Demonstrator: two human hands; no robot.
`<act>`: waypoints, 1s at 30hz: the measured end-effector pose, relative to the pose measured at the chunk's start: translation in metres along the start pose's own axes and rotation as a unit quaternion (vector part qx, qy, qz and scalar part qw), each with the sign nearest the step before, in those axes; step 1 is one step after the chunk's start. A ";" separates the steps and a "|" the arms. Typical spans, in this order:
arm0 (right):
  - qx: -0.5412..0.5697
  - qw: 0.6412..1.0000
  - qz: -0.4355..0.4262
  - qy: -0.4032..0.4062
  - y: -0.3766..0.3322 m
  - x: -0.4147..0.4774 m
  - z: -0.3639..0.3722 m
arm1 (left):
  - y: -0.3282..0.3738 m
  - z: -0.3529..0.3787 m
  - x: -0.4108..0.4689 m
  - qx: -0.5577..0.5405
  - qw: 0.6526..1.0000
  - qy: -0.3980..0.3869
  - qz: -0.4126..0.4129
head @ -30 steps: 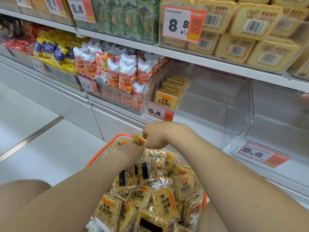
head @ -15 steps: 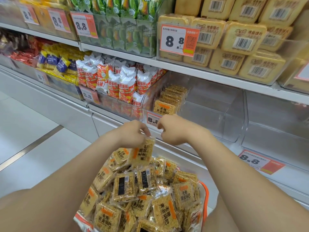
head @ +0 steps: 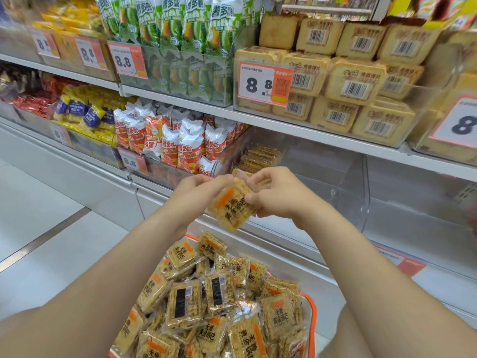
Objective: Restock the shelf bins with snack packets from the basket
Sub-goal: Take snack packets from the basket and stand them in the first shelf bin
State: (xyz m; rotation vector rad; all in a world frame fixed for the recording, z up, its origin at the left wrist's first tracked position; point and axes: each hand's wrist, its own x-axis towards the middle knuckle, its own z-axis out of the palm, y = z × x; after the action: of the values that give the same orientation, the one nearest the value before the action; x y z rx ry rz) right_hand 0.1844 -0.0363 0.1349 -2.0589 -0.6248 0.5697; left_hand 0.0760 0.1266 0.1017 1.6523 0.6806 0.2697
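- Your left hand (head: pixel 196 195) and right hand (head: pixel 277 196) are meeting on one snack packet (head: pixel 229 209). Its print is blurring, so only an orange stripe and some dark characters are showing clearly.
- Your left fingertips are lying along the packet's upper left edge and merging with it in the blur. How many of them are gripping cannot be told.
- Your right thumb is pressing the packet's near face at its right edge, while the other right fingers are curling behind it and going out of sight.
- Both hands are therefore holding this same packet, which is hanging tilted in the air, above the basket (head: pixel 311 319) and in front of the lower shelf.
- Both forearms are reaching up from the lower corners, with the elbows being cut off by the frame.
- Your hands are covering the front lip of the clear bin (head: pixel 343 182) just behind them.
- A row of matching packets (head: pixel 258 157) is standing at that bin's left end, its nearest part hiding behind your fingers.
- The basket is showing only parts of its orange rim. A heap of packets (head: pixel 206 306) is hiding its inside, and the bottom edge is cutting off its near side.
- Red-and-white bags (head: pixel 178 140) are filling the bin just left of the clear one.
- Beige barcoded packs (head: pixel 356 83) are sitting on the shelf above, behind a price card (head: pixel 263 83) reading 8.8.
- An orange label (head: pixel 402 263) on the shelf edge to the right is too blurred to read.
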 end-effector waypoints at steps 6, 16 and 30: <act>0.090 0.995 0.032 0.020 0.010 0.006 -0.017 | 0.004 0.007 0.000 -0.188 0.982 -0.011 -0.016; -0.025 0.997 -0.063 0.021 0.021 0.009 -0.018 | 0.003 0.013 0.003 -0.137 0.989 -0.006 0.050; -0.099 0.973 -0.050 0.203 0.044 0.056 -0.022 | -0.009 0.005 0.031 0.441 0.872 0.055 0.204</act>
State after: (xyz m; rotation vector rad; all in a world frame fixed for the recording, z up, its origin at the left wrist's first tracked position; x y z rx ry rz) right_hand 0.2504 -0.0363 0.0998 -2.2273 -0.5513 0.0196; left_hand 0.1012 0.1404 0.0863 2.6890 0.5555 0.3893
